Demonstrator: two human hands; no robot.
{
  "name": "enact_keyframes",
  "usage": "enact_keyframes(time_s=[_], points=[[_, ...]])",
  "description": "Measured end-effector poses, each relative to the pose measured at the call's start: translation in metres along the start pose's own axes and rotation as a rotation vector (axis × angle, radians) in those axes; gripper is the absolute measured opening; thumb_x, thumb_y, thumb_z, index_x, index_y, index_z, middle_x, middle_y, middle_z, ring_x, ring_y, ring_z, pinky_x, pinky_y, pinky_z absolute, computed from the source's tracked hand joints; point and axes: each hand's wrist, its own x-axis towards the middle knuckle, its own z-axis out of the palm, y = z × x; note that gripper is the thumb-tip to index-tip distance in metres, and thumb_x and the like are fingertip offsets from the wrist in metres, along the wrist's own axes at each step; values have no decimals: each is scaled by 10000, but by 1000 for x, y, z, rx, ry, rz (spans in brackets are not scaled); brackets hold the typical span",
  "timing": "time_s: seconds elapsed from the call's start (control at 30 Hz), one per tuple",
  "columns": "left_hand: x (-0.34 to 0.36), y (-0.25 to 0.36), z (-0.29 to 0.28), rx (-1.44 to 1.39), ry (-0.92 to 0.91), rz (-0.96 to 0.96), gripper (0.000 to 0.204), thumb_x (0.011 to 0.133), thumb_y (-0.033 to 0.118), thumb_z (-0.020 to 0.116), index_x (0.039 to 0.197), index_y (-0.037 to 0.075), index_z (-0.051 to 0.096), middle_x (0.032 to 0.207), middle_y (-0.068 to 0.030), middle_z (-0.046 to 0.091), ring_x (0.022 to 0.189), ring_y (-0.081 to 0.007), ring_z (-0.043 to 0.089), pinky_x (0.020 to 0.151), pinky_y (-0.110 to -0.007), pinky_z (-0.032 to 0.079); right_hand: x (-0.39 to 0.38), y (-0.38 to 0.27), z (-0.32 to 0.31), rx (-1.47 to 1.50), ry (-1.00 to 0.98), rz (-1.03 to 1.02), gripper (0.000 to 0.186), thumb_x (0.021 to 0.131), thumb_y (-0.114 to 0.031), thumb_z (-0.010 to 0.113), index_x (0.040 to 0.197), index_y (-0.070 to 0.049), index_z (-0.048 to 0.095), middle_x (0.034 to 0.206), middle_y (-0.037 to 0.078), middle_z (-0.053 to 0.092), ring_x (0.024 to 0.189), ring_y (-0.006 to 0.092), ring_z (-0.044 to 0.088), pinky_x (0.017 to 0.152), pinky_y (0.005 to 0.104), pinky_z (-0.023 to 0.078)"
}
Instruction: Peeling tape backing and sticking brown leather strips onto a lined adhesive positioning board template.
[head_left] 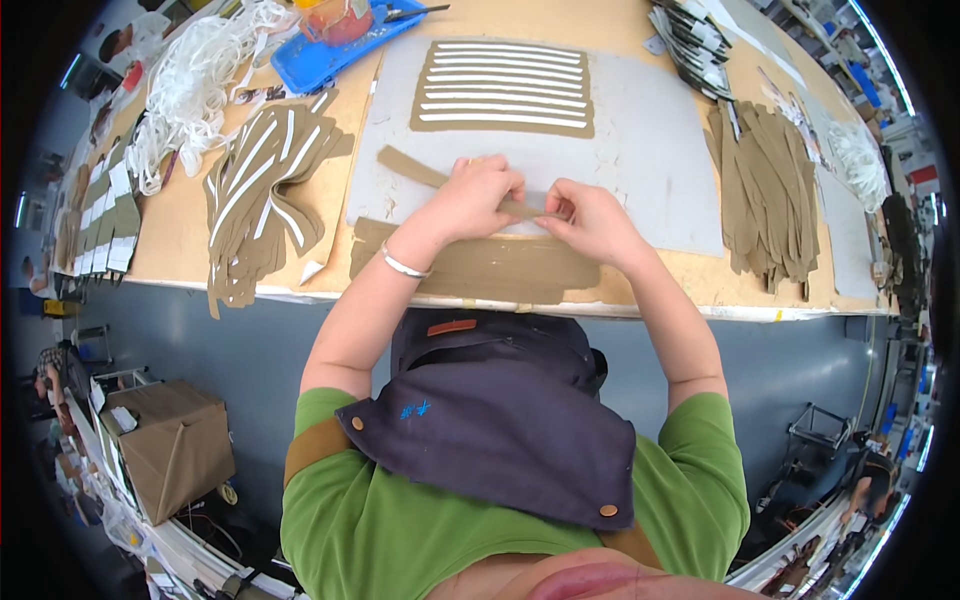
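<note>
My left hand [478, 203] and my right hand [592, 222] are close together over the grey sheet [660, 170] on the table. Between them runs a narrow olive-brown strip [408, 166], its free end reaching out to the left past my left hand. Each hand pinches it with bent fingers, thumbs near each other. Just nearer to me lies a flat layer of overlapping brown strips [480, 270] along the table edge. Farther off, brown strips [503, 131] lie side by side, each with a white band [505, 86] along it.
To the left lie a fanned pile of brown strips with white bands [262, 190], tangled white tape [190, 85] and a blue tray [310, 62] with a reddish container [337, 20]. Brown strips [765, 190] and dark bundled pieces [692, 48] lie right. A brown-covered box [175, 450] stands behind left.
</note>
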Motion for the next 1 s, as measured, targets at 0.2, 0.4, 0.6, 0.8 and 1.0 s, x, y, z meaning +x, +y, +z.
enact_keyframes(time_s=[0.2,0.4,0.6,0.8,1.0], points=[[-63,-6,-65,33,125,-59,258,768,148,749,936,19,603,817,-158,633,772,-369,613,717,-421,474,-34,-6,-54,180,133,17,203,833,-93,760,828,-40,564,703,1,566,624,62,493,597,213,436],[-107,3,-91,352,-87,-223,257,782,154,737,1006,55,659,922,-115,668,890,-308,640,856,-422,469,-39,18,-71,-37,-233,40,384,751,-89,800,1105,-68,654,1011,6,653,866,125,577,765,298,501],[3,-13,-35,103,149,3,198,827,166,705,1013,100,692,962,-83,682,922,-299,647,803,-409,507,55,103,-45,5,422,-81,245,853,-80,649,1094,-90,693,1014,98,663,900,268,626,795,357,520],[111,0,38,319,331,107,78,843,164,675,899,120,707,890,-37,657,862,-240,656,752,-388,488,87,123,-17,-227,662,-97,252,864,-3,559,1017,-110,729,971,104,645,940,317,585,844,391,498],[133,-7,62,502,371,-16,124,896,177,596,905,86,680,879,-101,644,847,-263,648,759,-384,473,89,122,-14,-255,692,-84,230,856,-10,568,966,-125,733,981,79,649,940,322,579,841,399,499]])
